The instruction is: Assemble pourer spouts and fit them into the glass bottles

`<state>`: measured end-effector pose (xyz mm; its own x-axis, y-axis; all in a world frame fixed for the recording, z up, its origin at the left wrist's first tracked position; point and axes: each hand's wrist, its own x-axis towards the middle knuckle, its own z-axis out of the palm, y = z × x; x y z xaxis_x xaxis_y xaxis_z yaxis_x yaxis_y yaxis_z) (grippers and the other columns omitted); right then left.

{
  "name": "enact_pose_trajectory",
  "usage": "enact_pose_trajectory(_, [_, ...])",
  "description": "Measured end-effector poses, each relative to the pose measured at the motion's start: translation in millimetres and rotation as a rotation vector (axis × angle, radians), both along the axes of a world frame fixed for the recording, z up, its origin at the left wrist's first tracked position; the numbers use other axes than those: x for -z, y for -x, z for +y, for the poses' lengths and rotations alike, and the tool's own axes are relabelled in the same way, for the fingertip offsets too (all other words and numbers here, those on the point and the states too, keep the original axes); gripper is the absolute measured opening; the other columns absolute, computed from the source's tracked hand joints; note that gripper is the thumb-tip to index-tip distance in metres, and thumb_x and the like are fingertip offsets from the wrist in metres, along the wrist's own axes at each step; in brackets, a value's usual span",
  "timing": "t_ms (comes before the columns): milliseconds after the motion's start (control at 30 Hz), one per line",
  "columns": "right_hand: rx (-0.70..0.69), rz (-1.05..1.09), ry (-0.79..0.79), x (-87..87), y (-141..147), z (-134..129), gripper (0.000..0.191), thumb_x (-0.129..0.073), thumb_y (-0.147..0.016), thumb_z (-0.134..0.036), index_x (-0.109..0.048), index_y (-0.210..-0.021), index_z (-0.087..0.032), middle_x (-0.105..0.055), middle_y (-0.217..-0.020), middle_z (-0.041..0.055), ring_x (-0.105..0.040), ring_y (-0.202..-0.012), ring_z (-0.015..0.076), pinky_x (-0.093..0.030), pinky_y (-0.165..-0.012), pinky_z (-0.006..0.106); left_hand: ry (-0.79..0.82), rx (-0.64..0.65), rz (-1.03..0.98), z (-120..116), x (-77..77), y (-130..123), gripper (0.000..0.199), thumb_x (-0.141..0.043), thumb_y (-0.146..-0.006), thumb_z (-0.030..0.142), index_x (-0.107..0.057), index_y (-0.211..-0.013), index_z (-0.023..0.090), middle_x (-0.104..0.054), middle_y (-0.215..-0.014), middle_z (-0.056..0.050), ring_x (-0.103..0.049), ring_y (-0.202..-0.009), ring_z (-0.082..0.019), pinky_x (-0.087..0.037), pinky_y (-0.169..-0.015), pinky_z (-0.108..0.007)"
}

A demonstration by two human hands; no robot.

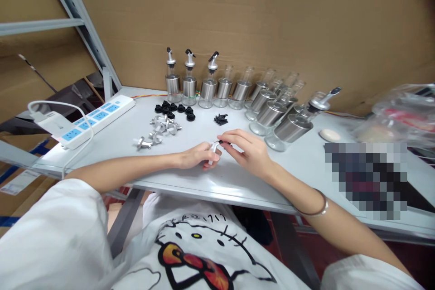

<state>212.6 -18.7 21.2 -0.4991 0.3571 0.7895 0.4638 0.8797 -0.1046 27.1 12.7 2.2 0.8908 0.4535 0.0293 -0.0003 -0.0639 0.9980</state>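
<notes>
Near the table's front edge, my left hand point(200, 156) is closed around a silver spout point(213, 150). My right hand point(248, 150) pinches a small black piece point(222, 142) against the spout's upper end. Behind my hands lies a small pile of black pieces point(221, 119). To the left are several silver spouts point(165, 127), with several black stoppers point(173, 108) just beyond them. Glass bottles with metal sleeves stand at the back; three on the left, such as this bottle point(189, 85), and one bottle at the right point(292, 128) have spouts on top.
A white power strip point(98, 120) with a plugged-in charger and cable lies at the left of the grey table point(190, 183). On the right are a white oval object point(329, 135), a clear plastic bag point(401, 115) and a blurred-out item. Cardboard stands behind.
</notes>
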Motion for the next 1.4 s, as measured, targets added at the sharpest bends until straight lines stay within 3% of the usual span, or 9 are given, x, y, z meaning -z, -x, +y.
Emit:
enact_pose_trajectory(233, [-0.043, 0.134, 0.214, -2.5, 0.4, -0.7, 0.021, -0.057, -0.087, -0.010, -0.060, -0.106, -0.019, -0.069, -0.085, 0.0040, -0.065, -0.072, 0.0132, -0.057, -0.068, 0.028, -0.012, 0.005, -0.017, 0.7, 1.6, 0.0, 0.035, -0.051, -0.073, 0.043, -0.044, -0.051, 0.017, -0.044, -0.046, 0.003, -0.036, -0.044, -0.008, -0.028, -0.048, -0.025])
enact_pose_trajectory(467, [-0.087, 0.073, 0.145, -4.0, -1.6, 2.9, 0.014, -0.055, -0.088, -0.010, -0.062, -0.097, -0.017, -0.068, -0.087, 0.0079, -0.066, -0.081, 0.0164, -0.057, -0.073, 0.031, -0.008, 0.001, -0.006, 0.4, 2.5, 0.5, 0.035, -0.052, -0.073, 0.044, -0.046, -0.051, 0.016, -0.045, -0.047, 0.003, -0.036, -0.044, -0.008, -0.027, -0.047, -0.024])
enact_pose_trajectory(1200, [-0.060, 0.004, 0.121, -2.8, -3.5, 4.0, 0.008, -0.053, -0.091, -0.014, -0.059, -0.094, -0.018, -0.068, -0.082, 0.0062, -0.064, -0.074, 0.0157, -0.054, -0.066, 0.029, -0.018, -0.008, 0.006, -1.4, -1.6, 0.8, 0.036, -0.053, -0.071, 0.044, -0.042, -0.049, 0.017, -0.040, -0.044, 0.005, -0.033, -0.042, -0.008, -0.026, -0.048, -0.025])
enact_pose_trajectory(1400, [-0.057, -0.001, 0.136, -0.5, -2.6, 4.3, 0.008, -0.050, -0.091, -0.013, -0.057, -0.094, -0.017, -0.067, -0.082, 0.0068, -0.063, -0.074, 0.0160, -0.053, -0.067, 0.030, -0.044, -0.023, -0.004, -3.1, 3.3, 0.0, 0.042, -0.054, -0.076, 0.050, -0.039, -0.053, 0.017, -0.037, -0.047, 0.007, -0.031, -0.044, -0.007, -0.025, -0.048, -0.024])
